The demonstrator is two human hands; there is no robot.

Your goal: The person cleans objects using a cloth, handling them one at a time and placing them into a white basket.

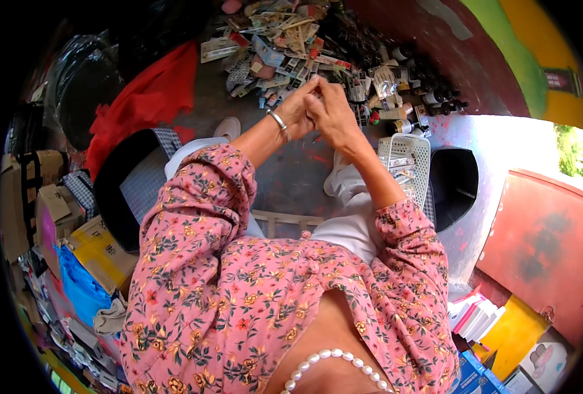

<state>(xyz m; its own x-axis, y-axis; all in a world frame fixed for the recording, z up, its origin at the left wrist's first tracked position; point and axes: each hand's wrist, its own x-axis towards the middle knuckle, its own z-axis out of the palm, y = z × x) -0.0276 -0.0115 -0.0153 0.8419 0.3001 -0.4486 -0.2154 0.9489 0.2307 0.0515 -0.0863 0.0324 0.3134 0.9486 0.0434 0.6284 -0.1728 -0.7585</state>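
My left hand (pixel 296 111) and right hand (pixel 331 113) meet fingertip to fingertip out in front of me, both curled closed around something small I cannot make out; they hide it. Neither is nearer, as it sits between them. Just right of my right forearm lies the white basket (pixel 406 152). Farther off, straight beyond my knuckles, spreads the heap of small packets (pixel 285 49) on the floor.
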